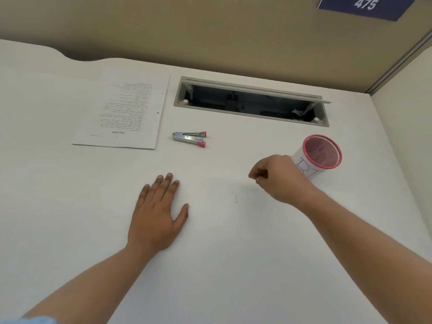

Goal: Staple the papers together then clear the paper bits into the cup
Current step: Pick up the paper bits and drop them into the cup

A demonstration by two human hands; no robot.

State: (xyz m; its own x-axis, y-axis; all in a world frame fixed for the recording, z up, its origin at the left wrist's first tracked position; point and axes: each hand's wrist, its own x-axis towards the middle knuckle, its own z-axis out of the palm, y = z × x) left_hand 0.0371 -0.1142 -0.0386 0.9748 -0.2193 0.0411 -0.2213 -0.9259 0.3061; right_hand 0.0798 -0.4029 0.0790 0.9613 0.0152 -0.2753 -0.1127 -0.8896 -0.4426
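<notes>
The printed papers (126,113) lie flat at the back left of the white desk (233,253). To their right lies a small silver stapler (189,138) with pink ends. A pink mesh cup (321,153) wrapped in a white label stands at the right. My left hand (156,216) rests flat on the desk, fingers straight. My right hand (278,178) hovers just left of the cup with fingertips and thumb pinched together, apparently on tiny paper bits too small to make out. A few small specks (235,198) lie on the desk below that hand.
An open cable hatch (252,101) with its raised lid sits in the desk behind the stapler. Beige partition walls (210,26) close the back and right sides. A blue sign reading 475 (364,5) hangs at the top right.
</notes>
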